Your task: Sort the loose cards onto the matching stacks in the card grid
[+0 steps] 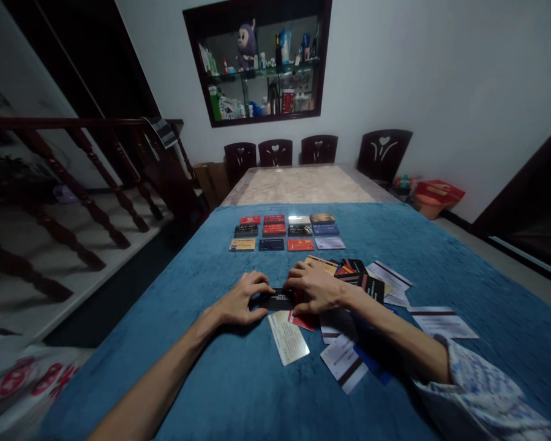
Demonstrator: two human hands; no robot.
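A black card (pixel 278 299) with small white print lies on the blue cloth (pixel 202 367), held at both ends. My left hand (pixel 243 300) pinches its left edge with curled fingers. My right hand (pixel 314 288) grips its right edge, over a red card (pixel 303 321). A pale card (pixel 288 337) lies face down just in front of them. Beyond my hands, several cards are laid out in a neat grid of three rows (pixel 287 233). A loose heap of cards (pixel 371 285) spreads under and around my right forearm.
The cloth covers the near part of a long marble-topped table (pixel 303 184). Dark wooden chairs (pixel 319 149) stand at the far end under a glass wall cabinet (pixel 261 61). A stair railing (pixel 73 184) runs along the left. Red bags (pixel 436 196) sit on the floor at right.
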